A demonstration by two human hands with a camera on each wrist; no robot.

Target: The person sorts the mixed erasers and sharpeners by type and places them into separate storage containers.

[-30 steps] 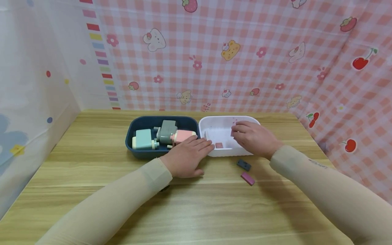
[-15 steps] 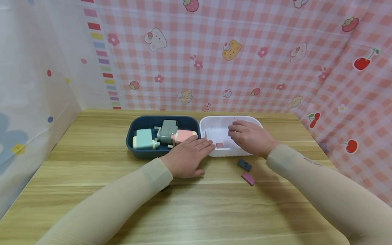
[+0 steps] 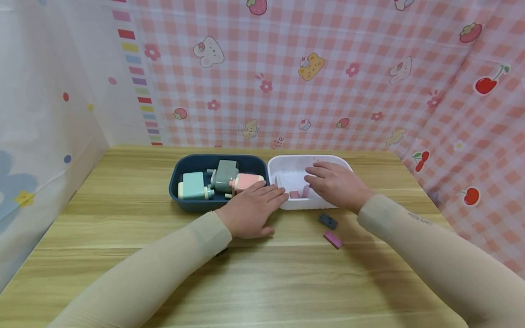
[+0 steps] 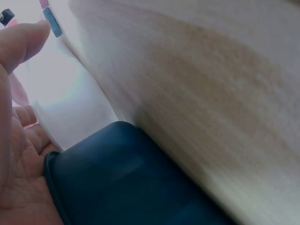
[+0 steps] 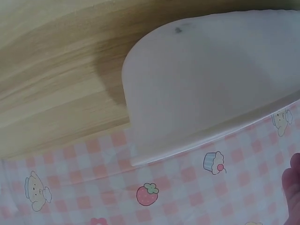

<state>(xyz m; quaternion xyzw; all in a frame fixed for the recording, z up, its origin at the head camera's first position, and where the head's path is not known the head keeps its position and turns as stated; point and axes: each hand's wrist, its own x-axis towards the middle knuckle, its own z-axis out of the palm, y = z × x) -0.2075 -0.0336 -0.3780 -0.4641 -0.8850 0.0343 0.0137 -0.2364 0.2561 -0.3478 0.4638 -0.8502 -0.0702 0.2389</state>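
My left hand (image 3: 252, 209) lies with fairly straight fingers across the adjoining rims of a dark blue bin (image 3: 193, 207) and a white bin (image 3: 295, 205). Over the white bin hovers my right hand (image 3: 338, 184), its fingers slightly bent. Just below its fingertips a pale pink block (image 3: 305, 191) stands upright inside the bin, apparently apart from them. Another flat pinkish block (image 3: 294, 194) lies beside it, and a thin pale piece (image 3: 276, 180) leans at the bin's left wall. On the table in front are a dark grey block (image 3: 328, 221) and a magenta block (image 3: 332, 239).
The blue bin holds a mint box-shaped item (image 3: 193, 184), a grey-green one (image 3: 226, 175) and a pink one (image 3: 248, 181), resembling crank pencil sharpeners. A checked cloth (image 3: 262, 109) hangs behind the wooden table (image 3: 262, 287). A small dark object (image 3: 221, 252) shows beneath my left wrist.
The pale pink block, pinched by my right fingers before, now sits lower in the white bin, released. My right hand shifted slightly left earlier. The left hand has stayed in place.
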